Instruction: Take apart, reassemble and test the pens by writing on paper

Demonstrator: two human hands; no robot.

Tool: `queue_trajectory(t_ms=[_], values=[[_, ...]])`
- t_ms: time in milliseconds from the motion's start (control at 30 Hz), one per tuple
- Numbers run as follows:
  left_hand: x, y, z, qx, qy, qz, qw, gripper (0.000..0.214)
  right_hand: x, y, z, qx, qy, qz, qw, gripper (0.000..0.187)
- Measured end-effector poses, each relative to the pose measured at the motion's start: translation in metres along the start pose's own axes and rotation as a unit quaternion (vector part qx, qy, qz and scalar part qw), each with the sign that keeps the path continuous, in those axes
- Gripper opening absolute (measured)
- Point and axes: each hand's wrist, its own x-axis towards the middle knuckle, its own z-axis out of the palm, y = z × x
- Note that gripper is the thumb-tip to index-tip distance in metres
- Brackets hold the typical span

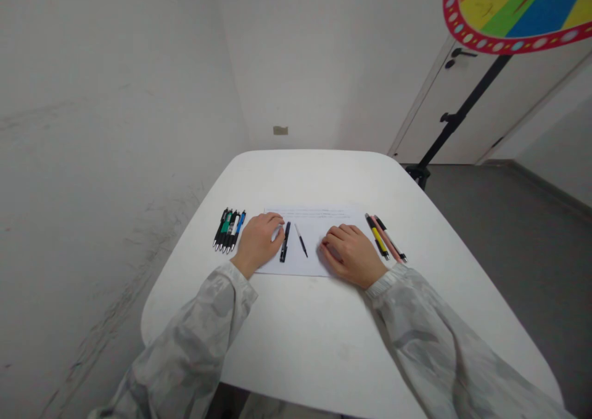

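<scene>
White table (324, 345), rounded corners, close to the wall on my left. One sheet of paper (319, 221) lies flat mid-table, with faint print along its far edge. Left of the sheet, straight on the table, is a tight row of clicker pens (229, 229) in black, green and blue, tips toward me. Right of the sheet are three pens (386, 239), yellow-black, pinkish and black, side by side. On the sheet I see a black pen (285, 241) and a thin refill (301, 240), slightly apart. My left hand (259, 241) and right hand (351, 253) rest on the sheet, holding nothing I can see.

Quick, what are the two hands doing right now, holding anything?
Left hand: open, resting on the paper sheet, fingertips beside the black pen, holding nothing.
Right hand: fingers curled shut, resting on the paper sheet, nothing visible in it.
</scene>
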Motion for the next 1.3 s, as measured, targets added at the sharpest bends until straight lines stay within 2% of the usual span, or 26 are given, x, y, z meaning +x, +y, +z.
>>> queue_trajectory(t_ms=[33, 167, 233, 533, 1100, 1300], values=[[0.000, 0.000, 0.000, 0.000, 0.001, 0.000, 1.000, 0.017, -0.001, 0.002, -0.002, 0.015, -0.001, -0.006, 1.000, 0.012], [-0.001, -0.001, 0.001, 0.002, 0.002, 0.004, 1.000, 0.017, -0.004, 0.010, -0.008, 0.081, -0.024, -0.053, 0.995, 0.039], [-0.001, -0.002, 0.001, 0.004, -0.002, 0.005, 1.000, 0.018, -0.005, 0.013, -0.008, 0.096, -0.033, -0.064, 0.993, 0.042], [-0.002, -0.002, 0.002, 0.004, -0.004, -0.001, 1.000, 0.020, -0.006, 0.019, -0.003, 0.088, -0.031, -0.060, 0.994, 0.022], [0.000, 0.001, 0.001, 0.012, -0.011, -0.001, 1.000, 0.022, -0.001, 0.020, 0.007, 0.032, -0.003, -0.046, 0.998, 0.017], [0.000, 0.002, 0.001, 0.013, -0.009, 0.005, 1.000, 0.022, 0.002, 0.022, 0.012, 0.034, 0.025, -0.032, 0.999, 0.014]])
